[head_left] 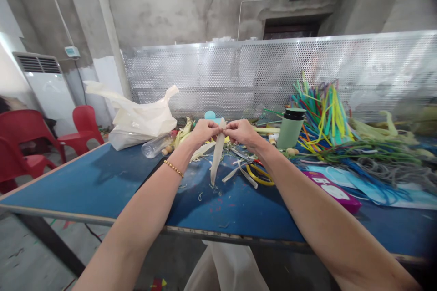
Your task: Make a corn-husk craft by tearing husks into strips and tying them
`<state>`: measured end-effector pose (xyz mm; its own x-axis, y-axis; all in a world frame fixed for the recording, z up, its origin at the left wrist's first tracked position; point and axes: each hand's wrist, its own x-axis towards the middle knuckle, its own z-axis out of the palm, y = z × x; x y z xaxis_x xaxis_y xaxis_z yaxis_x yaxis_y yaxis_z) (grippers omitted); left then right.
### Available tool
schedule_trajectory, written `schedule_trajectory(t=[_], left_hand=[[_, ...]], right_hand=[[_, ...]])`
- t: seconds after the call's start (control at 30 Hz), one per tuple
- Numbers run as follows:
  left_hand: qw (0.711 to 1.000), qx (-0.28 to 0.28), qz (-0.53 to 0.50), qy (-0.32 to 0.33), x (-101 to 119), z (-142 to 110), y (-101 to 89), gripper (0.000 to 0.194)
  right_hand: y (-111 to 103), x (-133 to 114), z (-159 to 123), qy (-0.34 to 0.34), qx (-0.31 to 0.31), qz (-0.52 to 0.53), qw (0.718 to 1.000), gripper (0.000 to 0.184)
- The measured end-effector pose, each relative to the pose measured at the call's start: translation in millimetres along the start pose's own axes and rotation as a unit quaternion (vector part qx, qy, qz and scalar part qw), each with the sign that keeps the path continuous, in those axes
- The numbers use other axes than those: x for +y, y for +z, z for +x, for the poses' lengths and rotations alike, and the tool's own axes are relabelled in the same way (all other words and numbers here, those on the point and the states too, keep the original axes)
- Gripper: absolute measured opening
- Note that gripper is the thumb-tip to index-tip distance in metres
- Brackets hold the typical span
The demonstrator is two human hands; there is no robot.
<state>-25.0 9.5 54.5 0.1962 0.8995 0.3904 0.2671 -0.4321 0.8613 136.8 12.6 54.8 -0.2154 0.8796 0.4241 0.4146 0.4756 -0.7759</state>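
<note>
Both my hands meet above the middle of the blue table, fingertips pinched together. Between them hangs a pale, tapering strip of dried corn husk (217, 156), its long end pointing down toward the tabletop. My left hand (206, 130), below a gold beaded bracelet (174, 169), grips the strip's upper end from the left. From the right, my right hand (241, 131) is closed on the same end. Beneath them lie more cut husk strips (248, 176), scissors with yellow handles (260, 175) and small scraps.
A white plastic bag (141, 120) and a clear bottle (157, 145) stand left. To the right are a green canister (291, 128), bundled coloured pipe cleaners (329, 115), tangled cords (378, 159) and a purple box (332, 191). A perforated metal screen (218, 68) runs behind.
</note>
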Motion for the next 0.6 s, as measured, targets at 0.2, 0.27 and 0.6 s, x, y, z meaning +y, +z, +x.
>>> schedule_trajectory(t=[0.2,0.27,0.6], left_hand=[[1.000,0.000,0.008,0.006,-0.3,-1.0,-0.7,0.017],[1.000,0.005,0.012,0.008,-0.1,-1.0,-0.3,0.018],[0.998,-0.037,-0.041,-0.017,-2.4,-0.4,-3.6,0.017]], right_hand=[[0.4,-1.0,0.4,0.005,0.008,-0.011,1.000,0.011],[0.9,-0.5,0.5,0.005,0.007,-0.015,1.000,0.012],[-0.6,1.6,0.8,0.009,-0.007,-0.001,1.000,0.015]])
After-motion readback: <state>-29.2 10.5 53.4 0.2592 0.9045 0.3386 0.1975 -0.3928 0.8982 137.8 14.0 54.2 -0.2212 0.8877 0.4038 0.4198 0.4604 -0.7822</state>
